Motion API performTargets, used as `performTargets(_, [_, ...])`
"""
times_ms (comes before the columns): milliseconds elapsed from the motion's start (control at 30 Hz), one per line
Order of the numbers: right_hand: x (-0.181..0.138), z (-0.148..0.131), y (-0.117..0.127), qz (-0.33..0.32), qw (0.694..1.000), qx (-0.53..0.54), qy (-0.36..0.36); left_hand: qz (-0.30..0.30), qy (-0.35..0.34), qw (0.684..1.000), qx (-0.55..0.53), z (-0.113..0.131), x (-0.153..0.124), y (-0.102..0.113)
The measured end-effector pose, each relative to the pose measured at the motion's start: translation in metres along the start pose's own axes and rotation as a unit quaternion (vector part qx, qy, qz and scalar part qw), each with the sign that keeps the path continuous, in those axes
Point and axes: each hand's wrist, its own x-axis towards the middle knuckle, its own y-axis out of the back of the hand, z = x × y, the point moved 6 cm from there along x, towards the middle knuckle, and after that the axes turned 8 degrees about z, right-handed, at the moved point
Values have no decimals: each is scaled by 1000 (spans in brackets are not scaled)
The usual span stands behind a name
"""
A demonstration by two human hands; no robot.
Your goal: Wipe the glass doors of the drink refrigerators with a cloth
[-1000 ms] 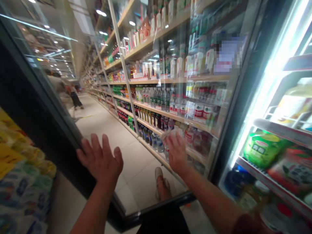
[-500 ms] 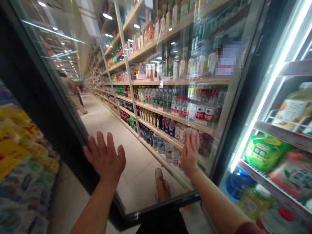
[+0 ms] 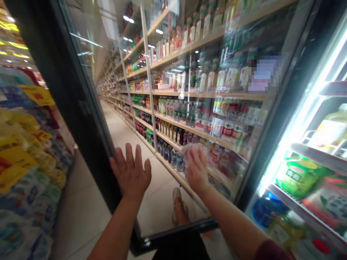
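A glass door (image 3: 159, 216) with a black frame (image 3: 78, 104) stands open in front of me. My left hand (image 3: 131, 171) lies against the lower left of the glass beside the frame, fingers spread and holding nothing. Lower on the right part of the pane, my right hand (image 3: 197, 169) presses a pale crumpled cloth (image 3: 188, 147) to the glass. The cloth shows only past the fingertips and is blurred; whether it is fabric or paper I cannot tell.
Shelves of bottles (image 3: 173, 159) show in the glass. A lit cooler with a green package (image 3: 295, 175) and bottles is at the right. Yellow and blue packs (image 3: 24, 180) are stacked at the left. A shoe (image 3: 176, 195) appears low in the pane.
My right hand has moved left across the glass with the cloth, which now shows more. My left hand stays flat by the frame; the view has shifted slightly left.
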Motion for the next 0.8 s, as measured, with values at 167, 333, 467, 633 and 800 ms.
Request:
performTargets(167, [-23, -31, -2, -50, 995, 35, 80, -9, 6, 1000, 1, -2, -2, -1])
performTargets(333, [51, 40, -2, 54, 996, -35, -61, -11, 26, 1000, -10, -3, -4, -1])
performTargets(467, [21, 19, -1, 34, 999, -33, -25, -19, 30, 999, -11, -5, -5, -1])
performTargets(633, [-45, -7, 10, -68, 990, 6, 120, -21, 22, 999, -10, -4, -4, 0])
performTargets(800, [13, 99, 33, 63, 991, -85, -81, -19, 28, 999, -18, -2, -2, 0])
